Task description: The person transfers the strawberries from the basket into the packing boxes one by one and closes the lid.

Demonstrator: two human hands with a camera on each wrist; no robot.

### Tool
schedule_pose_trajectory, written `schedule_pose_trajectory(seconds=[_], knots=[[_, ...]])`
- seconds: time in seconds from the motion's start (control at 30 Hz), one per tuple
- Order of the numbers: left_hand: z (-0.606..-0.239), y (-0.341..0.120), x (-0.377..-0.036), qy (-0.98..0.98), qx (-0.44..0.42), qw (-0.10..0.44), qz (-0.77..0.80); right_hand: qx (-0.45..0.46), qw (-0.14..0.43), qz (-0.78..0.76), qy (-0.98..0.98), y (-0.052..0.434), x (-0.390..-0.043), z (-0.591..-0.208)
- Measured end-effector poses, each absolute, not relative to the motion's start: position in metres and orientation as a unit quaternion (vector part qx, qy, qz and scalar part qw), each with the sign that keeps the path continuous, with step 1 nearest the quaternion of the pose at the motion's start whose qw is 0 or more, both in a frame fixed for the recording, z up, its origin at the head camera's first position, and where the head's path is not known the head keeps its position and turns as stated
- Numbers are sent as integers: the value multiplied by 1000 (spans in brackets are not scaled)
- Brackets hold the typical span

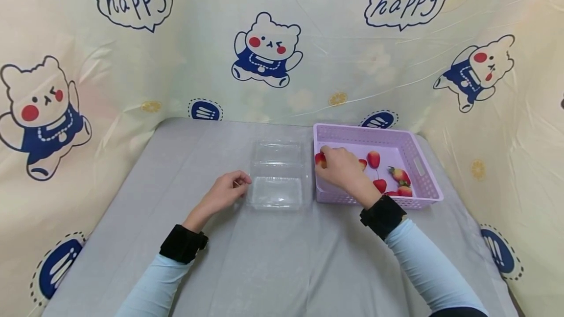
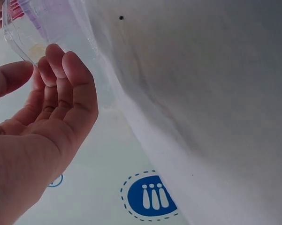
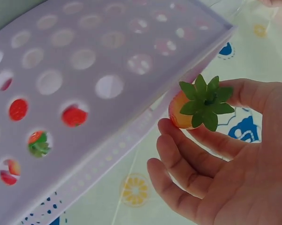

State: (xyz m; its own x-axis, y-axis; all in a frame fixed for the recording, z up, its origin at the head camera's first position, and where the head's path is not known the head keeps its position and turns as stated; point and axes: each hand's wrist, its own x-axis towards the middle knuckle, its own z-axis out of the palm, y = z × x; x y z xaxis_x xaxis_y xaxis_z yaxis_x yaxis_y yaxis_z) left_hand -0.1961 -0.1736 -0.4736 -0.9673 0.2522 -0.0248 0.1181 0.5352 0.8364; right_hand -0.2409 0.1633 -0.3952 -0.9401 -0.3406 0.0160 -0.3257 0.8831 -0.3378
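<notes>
Right hand (image 1: 341,168) pinching strawberry (image 1: 320,159) at basket's (image 1: 425,170) left wall, lifting out. Left hand (image 1: 225,192) loosely curled, touching clear box (image 1: 277,175) edge (steadying it). Box holding nothing; remaining strawberries (image 1: 387,175) waiting in basket — work barely beginning.

Lilac basket (image 1: 424,170) w/ a round-hole pattern on its walls, red strawberries (image 1: 398,176) showing inside. Strawberry (image 3: 187,110) in the right hand (image 1: 341,168): red-orange w/ bright green leaf cap. Clear container (image 1: 276,176), see-thru, no tint. Counter (image 1: 264,258) is plain grey. Backdrop (image 1: 335,38) pale cream-yellow, cartoon bears in navy w/ red cheeks, "happy" speech bubbles, navy badges w/ 3 white bars, small yellow lemon slices. Sleeves (image 1: 434,270) light blue, wrist straps (image 1: 382,215) black.
</notes>
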Motion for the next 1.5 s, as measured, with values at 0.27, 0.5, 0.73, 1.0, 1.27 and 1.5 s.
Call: schedule_pose_trajectory(seconds=[0.27,0.5,0.73,1.0,1.27,1.5], knots=[[-473,-172,-197,879,85,53,466,-209,-1,-179,961,141,-237,-389],[-472,-171,-197,890,75,51,448,-242,0,-168,956,114,-237,-398],[-472,-169,-195,903,106,39,415,-271,-5,-146,951,92,-236,-419],[-468,-167,-193,906,105,33,409,-290,-8,-143,946,78,-233,-431],[-465,-166,-191,910,93,32,403,-301,24,-151,941,70,-232,-441],[-461,-164,-185,928,104,7,359,-312,27,-144,939,64,-231,-445]])
